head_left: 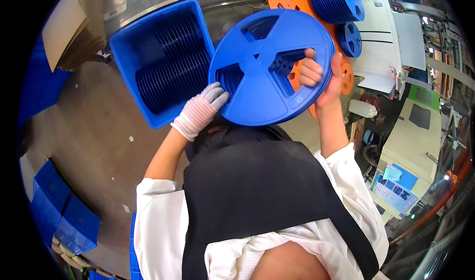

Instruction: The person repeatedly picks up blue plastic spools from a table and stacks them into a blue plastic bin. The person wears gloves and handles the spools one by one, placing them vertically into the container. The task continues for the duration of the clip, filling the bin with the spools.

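A stack of large blue plastic reels, flat face up with wedge-shaped cut-outs, is held in front of my body. My bare right hand grips its right side, fingers through a cut-out and thumb outside the rim. On the lower left edge, my left hand in a striped whitish glove holds the rim with its fingers; its thumb is hidden. Several more reel edges show through the cut-outs beneath the top one. Just left of the stack stands a blue bin with two rows of dark blue reels standing on edge.
Orange perforated discs lie beyond the stack, with smaller blue reels on them. A pale machine stands on the right. Cardboard sheets are at the far left, and blue crates sit on the floor at lower left.
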The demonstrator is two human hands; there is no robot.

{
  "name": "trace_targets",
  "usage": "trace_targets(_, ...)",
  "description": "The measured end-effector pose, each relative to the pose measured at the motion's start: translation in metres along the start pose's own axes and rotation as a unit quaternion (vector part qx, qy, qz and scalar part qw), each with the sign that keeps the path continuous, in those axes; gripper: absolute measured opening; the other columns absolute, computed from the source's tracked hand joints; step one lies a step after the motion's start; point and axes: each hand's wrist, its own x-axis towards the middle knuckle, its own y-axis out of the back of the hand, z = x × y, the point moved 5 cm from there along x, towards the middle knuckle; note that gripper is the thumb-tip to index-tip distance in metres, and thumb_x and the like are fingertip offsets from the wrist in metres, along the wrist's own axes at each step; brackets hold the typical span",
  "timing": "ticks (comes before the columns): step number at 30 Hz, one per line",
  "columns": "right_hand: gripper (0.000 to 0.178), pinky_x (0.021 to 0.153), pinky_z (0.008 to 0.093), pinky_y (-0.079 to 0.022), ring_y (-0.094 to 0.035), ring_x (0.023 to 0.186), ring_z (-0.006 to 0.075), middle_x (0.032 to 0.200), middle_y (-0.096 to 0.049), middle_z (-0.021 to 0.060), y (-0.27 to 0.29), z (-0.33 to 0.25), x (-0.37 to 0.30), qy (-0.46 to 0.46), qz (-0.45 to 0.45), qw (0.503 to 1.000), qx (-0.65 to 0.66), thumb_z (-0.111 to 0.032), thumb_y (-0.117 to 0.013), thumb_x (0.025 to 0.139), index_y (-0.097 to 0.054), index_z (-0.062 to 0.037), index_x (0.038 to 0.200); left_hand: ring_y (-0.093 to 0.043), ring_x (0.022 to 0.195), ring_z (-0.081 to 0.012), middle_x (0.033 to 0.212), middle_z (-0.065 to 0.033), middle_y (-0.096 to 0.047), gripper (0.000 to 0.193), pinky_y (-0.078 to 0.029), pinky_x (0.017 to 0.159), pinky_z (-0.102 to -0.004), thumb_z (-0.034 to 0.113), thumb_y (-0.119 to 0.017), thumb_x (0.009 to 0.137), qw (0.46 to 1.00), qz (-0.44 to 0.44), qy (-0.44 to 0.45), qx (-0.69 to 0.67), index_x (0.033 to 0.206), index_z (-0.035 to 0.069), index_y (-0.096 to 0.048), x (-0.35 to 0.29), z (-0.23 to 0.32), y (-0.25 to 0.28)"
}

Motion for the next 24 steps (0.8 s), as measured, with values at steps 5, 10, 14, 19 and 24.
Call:
trace_targets(5,0.053,0.082,0.0400,-0.055,-0.067,0.087,0.0263,0.095,-0.067,0.0142,0.010,0.000,0.012,-0.026,0.142,0.974,-0.175,-0.038,-0.052,0.099,-0.052,0.0081,0.126,-0.063,0.111,-0.0291,0.113,-0.0126,-0.066,0.036,-0.052,0.087,-0.0375,-0.007,-0.053,0.088,0.892,0.144,0.233,-0.359,0.120,0.008,-0.060,-0.056,-0.038,-0.003)
trace_targets(10,0.033,0.071,0.0390,-0.058,-0.069,0.079,0.0249,0.087,-0.068,0.0122,0.051,0.010,0.002,-0.015,0.305,0.911,-0.276,-0.029,-0.062,0.095,-0.059,-0.0006,0.110,-0.066,0.105,-0.0311,0.106,-0.0121,-0.066,0.025,-0.062,0.082,-0.0415,0.007,-0.066,0.091,0.505,0.263,0.359,-0.740,0.114,0.006,-0.060,-0.083,-0.054,-0.006)
trace_targets(14,0.029,0.071,0.0387,-0.059,-0.069,0.079,0.0258,0.090,-0.068,0.0147,0.065,0.004,-0.011,0.014,0.386,0.886,-0.257,-0.029,-0.065,0.093,-0.059,-0.0025,0.103,-0.066,0.104,-0.0330,0.105,-0.0127,-0.066,0.030,-0.063,0.081,-0.0444,0.012,-0.073,0.087,0.467,0.301,0.348,-0.755,0.113,0.005,-0.060,-0.100,-0.061,-0.005)
trace_targets(19,0.035,0.069,0.0365,-0.059,-0.068,0.078,0.0234,0.093,-0.068,0.0136,0.080,0.007,-0.016,0.022,0.407,0.883,-0.232,-0.038,-0.058,0.097,-0.058,-0.0034,0.105,-0.066,0.104,-0.0324,0.104,-0.0125,-0.065,0.032,-0.063,0.082,-0.0450,0.013,-0.072,0.087,0.469,0.316,0.367,-0.739,0.114,0.005,-0.059,-0.118,-0.068,0.005)
trace_targets(24,0.044,0.068,0.0345,-0.058,-0.067,0.074,0.0207,0.090,-0.067,0.0116,0.083,0.013,-0.026,0.044,0.385,0.891,-0.237,-0.047,-0.048,0.100,-0.058,-0.0045,0.105,-0.067,0.100,-0.0281,0.104,-0.0119,-0.066,0.029,-0.061,0.079,-0.0435,0.012,-0.067,0.091,0.523,0.358,0.467,-0.617,0.118,0.005,-0.056,-0.150,-0.100,0.010)
